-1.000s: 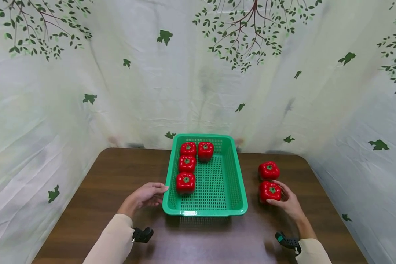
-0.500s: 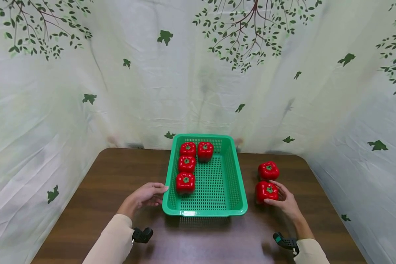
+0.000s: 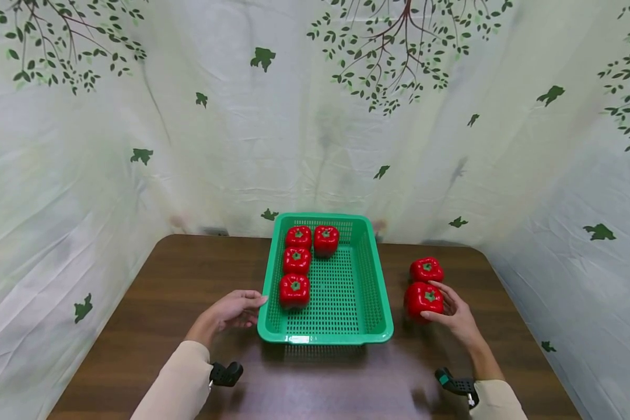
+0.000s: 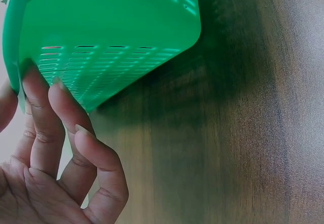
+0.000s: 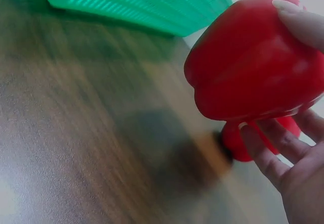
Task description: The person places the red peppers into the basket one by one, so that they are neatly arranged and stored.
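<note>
A green plastic basket point(image 3: 341, 338) stands on the table with several red bell peppers point(image 3: 294, 291) along its left side and far end. My left hand point(image 3: 237, 309) pinches the basket's left rim between thumb and fingers; in the left wrist view the thumb lies over the rim point(image 4: 11, 37) and the fingers under it. Right of the basket, my right hand point(image 3: 459, 318) holds a red bell pepper point(image 3: 423, 300) between thumb and fingers. The right wrist view shows this pepper point(image 5: 253, 57) raised off the tabletop. Just behind it, another red bell pepper point(image 3: 427, 269) sits on the table.
The brown wooden table point(image 3: 210, 262) has rounded far corners. A pale cloth backdrop point(image 3: 325, 146) printed with leaves hangs close behind it and at both sides. A black wrist device point(image 3: 227, 374) is strapped below each hand.
My right hand has lifted the pepper off the table and shifted it slightly left. The left hand and the basket have stayed in place.
</note>
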Demonstrator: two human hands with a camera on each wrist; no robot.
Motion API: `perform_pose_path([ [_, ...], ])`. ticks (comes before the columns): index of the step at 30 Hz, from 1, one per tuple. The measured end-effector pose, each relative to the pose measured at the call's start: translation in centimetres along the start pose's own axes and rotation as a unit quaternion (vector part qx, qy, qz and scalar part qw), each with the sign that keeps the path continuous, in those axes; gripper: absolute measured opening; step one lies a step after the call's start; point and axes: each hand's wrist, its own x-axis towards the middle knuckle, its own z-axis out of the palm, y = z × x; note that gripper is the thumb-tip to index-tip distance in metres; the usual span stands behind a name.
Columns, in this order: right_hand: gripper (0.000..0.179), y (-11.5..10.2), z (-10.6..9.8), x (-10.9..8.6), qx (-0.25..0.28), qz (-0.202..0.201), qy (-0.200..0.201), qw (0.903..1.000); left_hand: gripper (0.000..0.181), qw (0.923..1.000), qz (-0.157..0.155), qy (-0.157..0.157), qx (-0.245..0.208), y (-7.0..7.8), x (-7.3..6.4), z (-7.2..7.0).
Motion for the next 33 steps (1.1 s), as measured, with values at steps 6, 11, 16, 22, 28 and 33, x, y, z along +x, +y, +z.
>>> perform_pose_path([
  [6, 0.068, -0.9, -0.1, 0.2, 0.003, -0.007, -0.014, 0.9999, 0.028, 1.0000, 0.001, 0.002, 0.001, -0.1, 0.0, 0.0],
  [11, 0.068, -2.0, -0.3, 0.6, 0.010, -0.023, -0.020, 0.9995, 0.026, 1.0000, 0.005, -0.002, 0.000, -0.2, 0.1, 0.0],
  [16, 0.069, -3.1, -0.5, 1.0, 0.009, -0.028, -0.023, 0.9993, 0.027, 1.0000, 0.006, -0.003, 0.002, -0.2, 0.1, 0.0],
  [22, 0.071, -4.1, -0.6, 1.7, 0.000, -0.045, -0.029, 0.9986, 0.028, 1.0000, 0.003, -0.007, 0.001, -0.3, 0.2, 0.0],
  [28, 0.071, -5.2, -0.7, 2.6, -0.017, -0.067, -0.045, 0.9966, 0.029, 1.0000, 0.004, -0.005, 0.001, -0.2, 0.2, 0.0],
  [33, 0.070, -5.9, -0.6, 3.5, -0.022, -0.070, -0.061, 0.9955, 0.028, 1.0000, 0.005, -0.008, -0.001, -0.2, 0.2, -0.1],
])
